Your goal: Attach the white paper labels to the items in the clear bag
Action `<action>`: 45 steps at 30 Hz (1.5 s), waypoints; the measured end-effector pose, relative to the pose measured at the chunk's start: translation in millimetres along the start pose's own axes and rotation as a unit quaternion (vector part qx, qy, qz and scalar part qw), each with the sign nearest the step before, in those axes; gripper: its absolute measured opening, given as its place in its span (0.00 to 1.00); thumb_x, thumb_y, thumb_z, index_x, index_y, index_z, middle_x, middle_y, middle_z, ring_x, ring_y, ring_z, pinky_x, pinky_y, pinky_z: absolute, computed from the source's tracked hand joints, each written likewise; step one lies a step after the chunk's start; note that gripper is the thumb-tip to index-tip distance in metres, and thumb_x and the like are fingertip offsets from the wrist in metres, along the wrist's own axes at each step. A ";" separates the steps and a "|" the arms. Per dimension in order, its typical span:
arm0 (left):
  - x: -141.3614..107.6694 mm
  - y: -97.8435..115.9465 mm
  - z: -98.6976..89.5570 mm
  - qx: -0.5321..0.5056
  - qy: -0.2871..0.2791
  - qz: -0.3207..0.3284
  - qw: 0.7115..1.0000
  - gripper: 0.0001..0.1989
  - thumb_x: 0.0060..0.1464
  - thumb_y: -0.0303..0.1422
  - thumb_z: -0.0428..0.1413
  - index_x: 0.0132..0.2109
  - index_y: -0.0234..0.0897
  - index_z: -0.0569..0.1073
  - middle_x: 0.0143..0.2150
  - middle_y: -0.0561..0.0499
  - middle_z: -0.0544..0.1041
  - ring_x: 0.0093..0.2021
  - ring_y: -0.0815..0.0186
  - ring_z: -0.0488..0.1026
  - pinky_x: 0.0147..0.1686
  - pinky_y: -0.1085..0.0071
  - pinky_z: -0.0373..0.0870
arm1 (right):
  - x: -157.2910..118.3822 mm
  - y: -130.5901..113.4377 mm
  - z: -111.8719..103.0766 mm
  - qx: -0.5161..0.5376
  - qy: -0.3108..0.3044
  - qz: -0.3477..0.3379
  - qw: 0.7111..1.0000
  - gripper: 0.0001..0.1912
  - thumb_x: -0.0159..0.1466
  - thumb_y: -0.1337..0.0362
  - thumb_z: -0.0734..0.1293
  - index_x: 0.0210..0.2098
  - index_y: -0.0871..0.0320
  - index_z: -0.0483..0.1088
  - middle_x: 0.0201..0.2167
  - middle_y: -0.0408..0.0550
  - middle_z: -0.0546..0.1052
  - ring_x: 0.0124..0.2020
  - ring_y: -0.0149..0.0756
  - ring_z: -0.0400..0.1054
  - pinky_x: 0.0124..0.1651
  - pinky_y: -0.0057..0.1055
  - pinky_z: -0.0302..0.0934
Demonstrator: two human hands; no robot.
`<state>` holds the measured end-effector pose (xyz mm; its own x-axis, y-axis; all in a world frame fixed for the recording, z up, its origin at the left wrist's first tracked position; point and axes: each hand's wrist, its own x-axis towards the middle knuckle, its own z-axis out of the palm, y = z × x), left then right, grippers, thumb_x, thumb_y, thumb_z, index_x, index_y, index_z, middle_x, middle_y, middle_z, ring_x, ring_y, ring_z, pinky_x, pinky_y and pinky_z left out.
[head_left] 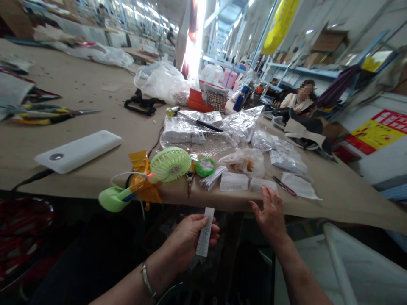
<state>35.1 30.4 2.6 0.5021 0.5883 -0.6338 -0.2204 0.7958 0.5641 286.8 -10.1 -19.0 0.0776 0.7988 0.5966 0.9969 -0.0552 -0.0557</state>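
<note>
A narrow white printed strip (pixel 205 233) is gripped between the thumb and fingers of my left hand (pixel 192 237), below the table's front edge. My right hand (pixel 271 212) reaches over that edge with its fingers apart, the fingertips at a low stack of white labels (pixel 259 184). Just left of that stack lies a thicker stack of printed labels (pixel 234 182), and beside it a fanned bundle of white slips (pixel 213 178). A green round tin (pixel 205 166) sits behind the bundle. Right of my right hand, a dark red pen-like tool (pixel 284 185) rests by a white paper.
A green fan (pixel 171 164) is taped at the table's edge, near a small screwdriver-like tool (pixel 190 182). A white power bank (pixel 79 151) and pliers (pixel 47 114) lie left. Plastic-wrapped packs (pixel 184 129) are behind. A white bin (pixel 346 262) stands lower right; a person (pixel 299 99) sits beyond.
</note>
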 end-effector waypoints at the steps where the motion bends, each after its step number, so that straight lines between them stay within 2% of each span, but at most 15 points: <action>1: 0.4 -0.3 0.1 0.005 0.002 -0.002 1.000 0.05 0.52 0.28 0.53 0.34 0.29 0.69 0.26 0.46 0.75 0.24 0.66 0.73 0.27 0.70 0.70 | -1.7 5.4 0.9 -0.022 -0.016 -0.001 1.000 0.27 0.62 0.54 0.61 0.56 0.64 0.59 0.52 0.62 0.65 0.54 0.55 0.55 0.51 0.54 0.55; 5: 0.5 -0.6 0.0 0.014 0.004 -0.006 1.000 0.06 0.51 0.29 0.54 0.35 0.29 0.69 0.26 0.46 0.75 0.25 0.66 0.73 0.27 0.70 0.70 | -7.4 15.4 1.9 -0.030 -0.042 -0.029 0.998 0.17 0.64 0.61 0.59 0.51 0.60 0.65 0.48 0.55 0.70 0.50 0.48 0.60 0.51 0.48 0.55; 10: -0.7 -0.5 -1.0 0.012 0.012 -0.004 1.000 0.06 0.52 0.29 0.53 0.36 0.29 0.69 0.26 0.45 0.75 0.25 0.66 0.73 0.27 0.70 0.70 | -10.6 27.6 1.2 0.056 0.003 -0.046 0.997 0.10 0.63 0.64 0.61 0.41 0.58 0.70 0.41 0.51 0.74 0.45 0.42 0.65 0.49 0.42 0.58; 13: -1.7 -1.6 -1.1 0.012 0.020 -0.001 1.000 0.06 0.52 0.30 0.53 0.36 0.29 0.69 0.26 0.45 0.75 0.24 0.66 0.73 0.26 0.70 0.70 | -10.9 28.1 -0.2 0.126 0.036 -0.018 0.991 0.07 0.63 0.65 0.61 0.37 0.57 0.71 0.38 0.50 0.74 0.42 0.40 0.67 0.47 0.41 0.60; 15: -1.8 -2.7 -0.9 0.012 0.018 0.001 1.000 0.07 0.52 0.31 0.54 0.36 0.29 0.69 0.26 0.46 0.75 0.24 0.66 0.73 0.26 0.70 0.69 | -8.8 17.2 -3.2 0.178 0.062 0.014 0.982 0.06 0.63 0.66 0.62 0.36 0.57 0.70 0.37 0.50 0.74 0.41 0.39 0.67 0.46 0.40 0.61; 18: 0.1 -4.0 -0.1 0.012 0.018 -0.001 1.000 0.07 0.51 0.31 0.54 0.35 0.29 0.69 0.25 0.46 0.75 0.24 0.66 0.72 0.25 0.70 0.69 | -3.2 -20.0 -9.1 0.262 0.079 0.017 0.962 0.05 0.62 0.68 0.62 0.36 0.56 0.69 0.38 0.50 0.73 0.43 0.39 0.67 0.48 0.41 0.61; 21: 1.8 -3.6 2.0 -0.011 -0.002 0.006 1.000 0.08 0.48 0.31 0.57 0.34 0.29 0.70 0.24 0.47 0.75 0.23 0.67 0.71 0.24 0.71 0.67 | 0.8 -69.8 -10.4 0.352 0.048 -0.079 0.931 0.08 0.62 0.71 0.60 0.36 0.55 0.69 0.37 0.49 0.73 0.47 0.40 0.65 0.47 0.41 0.63; 23: 0.6 -2.4 3.3 -0.039 -0.034 0.029 0.998 0.08 0.43 0.28 0.59 0.33 0.29 0.71 0.24 0.47 0.75 0.21 0.68 0.70 0.23 0.74 0.65 | 0.9 -97.9 -9.1 0.369 0.024 -0.158 0.915 0.08 0.62 0.70 0.60 0.36 0.54 0.69 0.37 0.47 0.74 0.46 0.39 0.66 0.48 0.43 0.62; 26: -3.7 -0.7 2.6 -0.075 -0.069 0.063 0.993 0.08 0.36 0.22 0.60 0.29 0.27 0.73 0.23 0.47 0.75 0.22 0.69 0.70 0.22 0.76 0.61 | -2.1 -121.0 -6.9 0.359 -0.011 -0.217 0.907 0.07 0.62 0.69 0.61 0.36 0.54 0.70 0.35 0.46 0.75 0.45 0.38 0.66 0.50 0.42 0.60; 32: -6.2 -2.9 -6.2 -0.112 -0.032 0.076 0.990 0.03 0.38 0.24 0.59 0.26 0.28 0.73 0.23 0.49 0.73 0.22 0.72 0.67 0.23 0.76 0.60 | -9.6 -122.6 -4.3 0.370 -0.063 -0.238 0.896 0.09 0.62 0.71 0.61 0.38 0.55 0.70 0.37 0.47 0.74 0.47 0.38 0.66 0.51 0.42 0.59; 39: -4.5 -4.0 -7.6 -0.114 -0.020 0.099 0.988 0.04 0.38 0.25 0.60 0.26 0.28 0.72 0.23 0.50 0.73 0.22 0.72 0.67 0.23 0.76 0.59 | -8.9 -121.1 -4.6 0.341 -0.074 -0.266 0.899 0.08 0.62 0.70 0.61 0.37 0.55 0.71 0.37 0.47 0.75 0.49 0.38 0.65 0.52 0.41 0.59; 45: -5.2 -5.2 -9.6 -0.126 -0.020 0.084 0.988 0.04 0.40 0.26 0.59 0.27 0.28 0.72 0.24 0.49 0.73 0.23 0.72 0.68 0.24 0.76 0.60 | -6.6 -120.9 -5.6 0.342 -0.086 -0.278 0.893 0.08 0.62 0.71 0.61 0.36 0.56 0.71 0.37 0.47 0.75 0.50 0.38 0.65 0.51 0.39 0.61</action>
<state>25.5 24.6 -2.1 0.4719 0.7134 -0.5180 -0.5022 0.7004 0.5072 165.8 -12.0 -11.6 -0.4891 0.6721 0.5560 0.6358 0.7111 -0.3002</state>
